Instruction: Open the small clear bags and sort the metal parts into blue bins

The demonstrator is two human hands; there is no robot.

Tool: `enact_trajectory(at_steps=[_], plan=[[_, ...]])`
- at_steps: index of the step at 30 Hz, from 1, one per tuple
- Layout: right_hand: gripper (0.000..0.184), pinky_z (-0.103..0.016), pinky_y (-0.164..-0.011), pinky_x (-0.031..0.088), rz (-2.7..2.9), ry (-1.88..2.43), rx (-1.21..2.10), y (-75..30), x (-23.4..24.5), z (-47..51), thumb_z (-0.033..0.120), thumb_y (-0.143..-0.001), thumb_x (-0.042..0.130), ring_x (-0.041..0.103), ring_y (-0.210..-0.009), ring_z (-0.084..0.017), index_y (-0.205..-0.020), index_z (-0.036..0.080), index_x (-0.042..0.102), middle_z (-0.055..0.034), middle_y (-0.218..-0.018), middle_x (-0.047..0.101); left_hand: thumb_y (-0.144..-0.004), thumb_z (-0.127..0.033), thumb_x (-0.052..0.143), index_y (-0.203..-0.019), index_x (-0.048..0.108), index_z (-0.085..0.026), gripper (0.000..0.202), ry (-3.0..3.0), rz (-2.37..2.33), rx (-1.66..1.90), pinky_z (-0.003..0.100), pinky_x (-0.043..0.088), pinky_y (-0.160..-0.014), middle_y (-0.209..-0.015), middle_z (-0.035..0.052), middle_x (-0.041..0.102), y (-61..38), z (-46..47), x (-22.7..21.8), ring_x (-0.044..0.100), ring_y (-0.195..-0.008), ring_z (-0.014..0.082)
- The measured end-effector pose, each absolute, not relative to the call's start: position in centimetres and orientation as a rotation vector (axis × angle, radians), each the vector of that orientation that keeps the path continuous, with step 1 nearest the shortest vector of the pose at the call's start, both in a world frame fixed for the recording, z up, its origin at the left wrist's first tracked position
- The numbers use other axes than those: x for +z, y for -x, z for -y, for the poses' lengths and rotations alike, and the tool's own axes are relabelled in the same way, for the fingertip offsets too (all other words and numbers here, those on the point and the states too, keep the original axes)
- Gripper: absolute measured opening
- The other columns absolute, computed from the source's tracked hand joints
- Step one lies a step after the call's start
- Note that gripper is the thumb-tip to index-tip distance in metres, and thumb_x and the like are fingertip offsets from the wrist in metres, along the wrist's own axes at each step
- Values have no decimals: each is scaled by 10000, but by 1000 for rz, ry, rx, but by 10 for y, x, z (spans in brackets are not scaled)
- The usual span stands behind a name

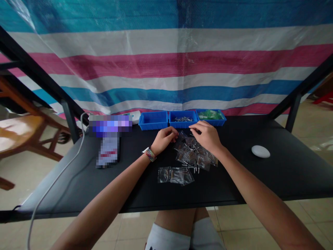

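Observation:
My left hand (164, 139) rests on the black table (260, 177) with its fingers curled in a pinch, just left of a heap of small clear bags (194, 156) holding thin metal-legged parts. My right hand (206, 136) lies on top of the heap's far side, fingers pinched together near a loose part; what each pinch holds is too small to name. Two more clear bags (174, 174) lie nearer to me. Behind the hands stand three blue bins: an empty-looking one (153, 120), one with metal pins (182, 119), one with green pieces (211, 115).
A blurred-out box and card (109, 139) lie at the left, with a white cable (54, 180) running off the table's left side. A white oval puck (260, 151) sits at the right. A striped tarp hangs behind; a wooden chair (23, 132) stands at the far left.

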State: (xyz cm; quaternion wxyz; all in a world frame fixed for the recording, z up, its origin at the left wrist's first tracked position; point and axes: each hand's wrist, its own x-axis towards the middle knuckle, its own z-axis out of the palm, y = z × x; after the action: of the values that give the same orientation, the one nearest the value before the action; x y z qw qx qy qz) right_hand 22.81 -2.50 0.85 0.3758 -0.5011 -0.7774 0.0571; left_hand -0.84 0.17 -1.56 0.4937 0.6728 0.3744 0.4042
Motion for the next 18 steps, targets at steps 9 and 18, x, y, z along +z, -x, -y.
enact_trajectory(at_steps=[9, 18], plan=[[217, -352, -775, 592, 1451, 1025, 790, -195, -7, 30, 425, -876, 783, 736, -803, -222, -925, 216, 746, -48, -887, 776, -913, -421, 763, -1197, 733, -157, 389, -1765, -801, 909, 248, 510, -694, -969, 69, 748, 8, 4, -12, 658, -744, 143], [312, -361, -724, 597, 1336, 1001, 927, -190, -13, 27, 501, -812, 826, 731, -721, -221, -850, 229, 679, -25, -767, 730, -905, -464, 767, -1014, 719, -142, 343, -1656, -802, 917, 242, 500, -672, -899, 70, 751, 7, 5, -8, 673, -743, 147]])
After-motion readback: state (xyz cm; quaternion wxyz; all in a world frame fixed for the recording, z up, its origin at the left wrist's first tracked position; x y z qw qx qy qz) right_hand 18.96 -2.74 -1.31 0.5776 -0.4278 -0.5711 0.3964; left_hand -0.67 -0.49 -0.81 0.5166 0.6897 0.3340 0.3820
